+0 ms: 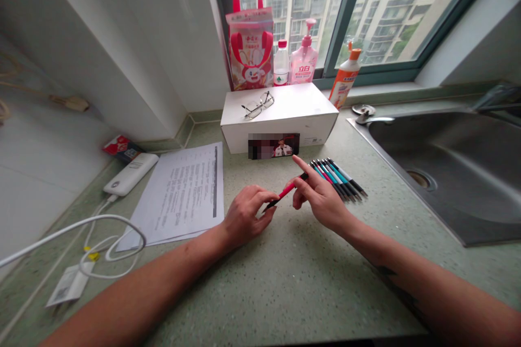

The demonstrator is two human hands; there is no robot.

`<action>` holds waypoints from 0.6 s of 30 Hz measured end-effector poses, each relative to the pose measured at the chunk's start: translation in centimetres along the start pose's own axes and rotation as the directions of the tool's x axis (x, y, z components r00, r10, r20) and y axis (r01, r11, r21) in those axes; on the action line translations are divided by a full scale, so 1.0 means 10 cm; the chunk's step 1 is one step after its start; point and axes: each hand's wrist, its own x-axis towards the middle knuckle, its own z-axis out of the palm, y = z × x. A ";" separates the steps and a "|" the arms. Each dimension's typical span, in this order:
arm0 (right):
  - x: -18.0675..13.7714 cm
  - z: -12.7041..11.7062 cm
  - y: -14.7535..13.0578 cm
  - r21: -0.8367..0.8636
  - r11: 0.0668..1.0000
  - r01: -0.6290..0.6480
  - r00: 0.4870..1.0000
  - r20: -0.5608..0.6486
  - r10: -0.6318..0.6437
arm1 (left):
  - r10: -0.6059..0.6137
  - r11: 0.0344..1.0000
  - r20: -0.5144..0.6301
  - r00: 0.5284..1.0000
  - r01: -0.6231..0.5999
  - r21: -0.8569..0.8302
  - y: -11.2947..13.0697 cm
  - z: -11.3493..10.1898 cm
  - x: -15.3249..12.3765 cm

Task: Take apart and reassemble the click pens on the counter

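Note:
A pink pen with black ends (287, 190) is held aslant above the counter between my two hands. My left hand (248, 214) pinches its lower black end between thumb and fingers. Around the upper part, the thumb and curled fingers of my right hand (321, 195) are closed, while its index finger points out toward the phone. Just beyond that hand, several pens (338, 180) in teal, pink and white with black ends lie side by side. The phone (280, 146), its screen lit, leans on its long side against a white box (280, 105).
Eyeglasses (258, 105) rest on the box. Printed sheets (183, 195), a white power bank (131, 173) and its looped cable (118, 219) lie at left. A steel sink (468, 173) is at right. Behind stand a pink bag (251, 49), a water bottle (281, 62), a pump bottle (303, 59) and an orange-labelled bottle (345, 78).

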 end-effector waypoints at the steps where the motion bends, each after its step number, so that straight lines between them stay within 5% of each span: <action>1: 0.00 0.00 -0.02 0.025 1.000 -0.008 1.000 0.007 0.008 | -0.001 1.000 -0.002 1.000 0.001 0.003 0.00 0.00 0.00; 7: -0.01 0.06 -0.08 0.146 0.987 -0.071 0.986 0.161 0.047 | 0.005 1.000 -0.028 1.000 -0.006 -0.021 -0.02 0.02 0.03; 9: -0.01 0.06 -0.08 0.043 0.999 -0.017 0.989 0.148 0.011 | 0.020 1.000 -0.021 1.000 -0.021 -0.024 -0.02 0.01 0.03; 12: 0.01 -0.04 -0.11 -0.323 0.943 0.077 0.996 -0.023 -0.089 | 0.016 1.000 -0.009 1.000 -0.016 -0.025 -0.02 -0.02 0.04; 15: 0.05 -0.23 -0.17 -0.768 0.640 0.026 0.965 -0.147 -0.216 | 0.000 0.999 -0.004 1.000 0.000 -0.036 -0.04 -0.02 0.04; 18: 0.10 -0.43 -0.24 -0.930 0.323 -0.175 0.953 -0.241 -0.180 | -0.010 0.999 -0.001 1.000 0.010 -0.041 -0.06 -0.01 0.03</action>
